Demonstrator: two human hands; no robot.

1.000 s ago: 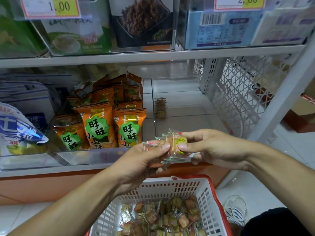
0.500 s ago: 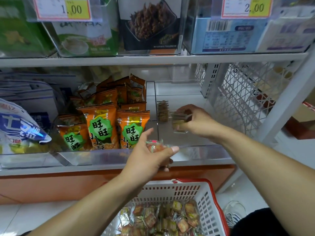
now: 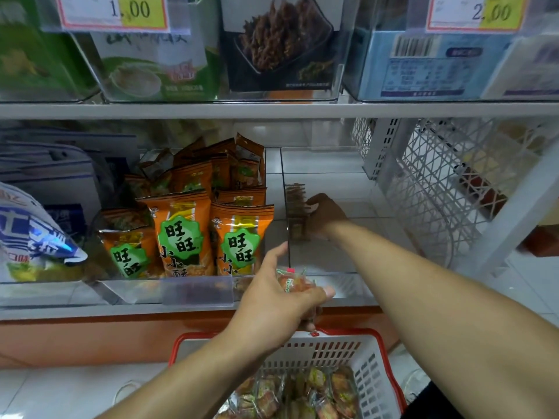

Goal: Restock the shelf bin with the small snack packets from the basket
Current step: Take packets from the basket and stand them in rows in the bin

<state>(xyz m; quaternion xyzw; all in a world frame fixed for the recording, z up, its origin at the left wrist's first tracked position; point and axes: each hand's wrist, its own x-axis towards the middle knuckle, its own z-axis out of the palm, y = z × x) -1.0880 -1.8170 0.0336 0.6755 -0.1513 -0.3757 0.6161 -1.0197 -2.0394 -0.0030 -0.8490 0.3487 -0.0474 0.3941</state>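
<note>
Bin: clear hard plastic, straight-walled, rectangular, on the white metal shelf's lower level at the right. Inside it I log a short upright row of snack packets standing on edge against the left wall, brownish through crinkled film.

Right hand: reaches deep into the bin and touches the near end of that row; it is dim and seen from behind, so I cannot tell whether the fingers pinch a packet or only press on it.

Left hand: hangs just outside the bin's front lip, fingers and thumb curled round a small bunch of packets, glossy clear wrappers with reddish-orange contents and crimped green and red edges.

Basket: white perforated plastic with a red rim, on the floor below the hands. It holds a loose heap of more packets, square, shiny, jumbled.

Neighbouring bin, left: orange foil bags with green scalloped labels, standing in rows. Further left I note a blue and white bag.

Upper level: clear bins with boxed goods and two yellow-and-white price tags.

Shelf end, right: white lattice panel.
</note>
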